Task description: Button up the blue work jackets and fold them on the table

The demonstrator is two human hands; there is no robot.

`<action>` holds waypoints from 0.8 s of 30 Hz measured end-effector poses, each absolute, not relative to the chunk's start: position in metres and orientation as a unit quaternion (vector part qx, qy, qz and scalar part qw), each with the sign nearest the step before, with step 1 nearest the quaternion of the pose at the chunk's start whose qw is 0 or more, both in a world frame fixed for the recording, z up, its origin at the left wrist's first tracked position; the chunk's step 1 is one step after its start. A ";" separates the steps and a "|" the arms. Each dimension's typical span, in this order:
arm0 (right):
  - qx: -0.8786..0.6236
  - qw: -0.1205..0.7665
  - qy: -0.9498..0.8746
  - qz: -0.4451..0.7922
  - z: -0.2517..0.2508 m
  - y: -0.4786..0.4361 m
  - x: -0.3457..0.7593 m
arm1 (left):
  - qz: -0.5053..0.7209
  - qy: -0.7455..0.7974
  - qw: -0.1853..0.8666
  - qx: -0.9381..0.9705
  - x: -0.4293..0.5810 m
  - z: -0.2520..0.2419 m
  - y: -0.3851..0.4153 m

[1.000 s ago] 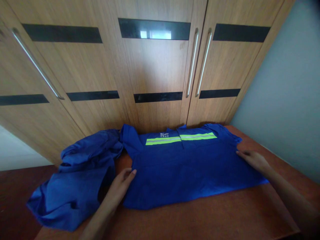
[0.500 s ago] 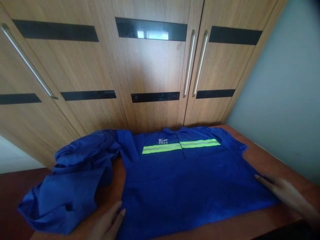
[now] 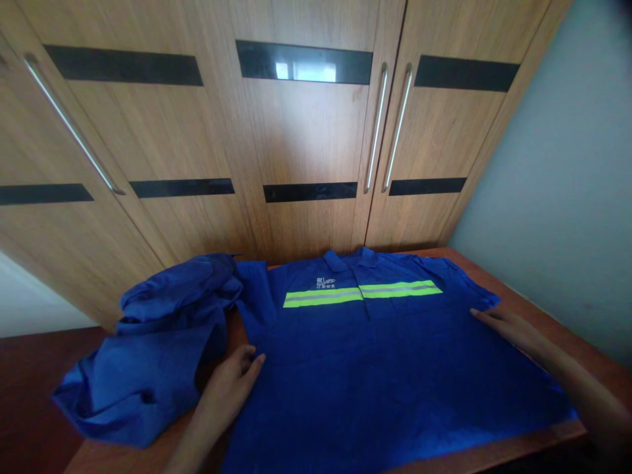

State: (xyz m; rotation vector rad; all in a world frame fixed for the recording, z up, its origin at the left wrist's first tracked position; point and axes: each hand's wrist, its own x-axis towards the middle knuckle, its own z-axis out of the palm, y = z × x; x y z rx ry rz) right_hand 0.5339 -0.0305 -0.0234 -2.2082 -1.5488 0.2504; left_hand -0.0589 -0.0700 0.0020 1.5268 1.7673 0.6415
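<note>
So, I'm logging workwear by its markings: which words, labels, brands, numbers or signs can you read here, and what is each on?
Nothing reads clearly enough to quote.
White logo with small lettering, on the chest of the spread blue shirt: too small and blurred to read.
Yellow-green bands on the shirt: no text visible.
Crumpled blue garment: no text visible.
Cupboard doors: no text visible.

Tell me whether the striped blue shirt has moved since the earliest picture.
Yes. The striped blue shirt has moved nearer the camera, away from the wooden cupboard: its yellow-green chest stripe now lies farther out from the cupboard's foot.
</note>
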 end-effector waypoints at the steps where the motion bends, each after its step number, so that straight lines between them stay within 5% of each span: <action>1: -0.784 0.213 -0.569 0.131 -0.027 -0.026 0.533 | 0.250 0.682 0.342 0.596 -0.059 -0.001 -0.067; 11: -0.775 0.253 -0.573 0.087 -0.027 -0.015 0.547 | 0.336 0.632 0.363 0.597 -0.057 0.011 -0.053; 18: -0.791 0.162 -0.590 0.013 -0.045 0.004 0.525 | 0.150 0.714 0.137 0.670 -0.047 0.001 -0.032; 24: -0.812 0.089 -0.576 -0.014 -0.057 -0.001 0.517 | 0.070 0.729 0.091 0.675 -0.042 0.003 -0.039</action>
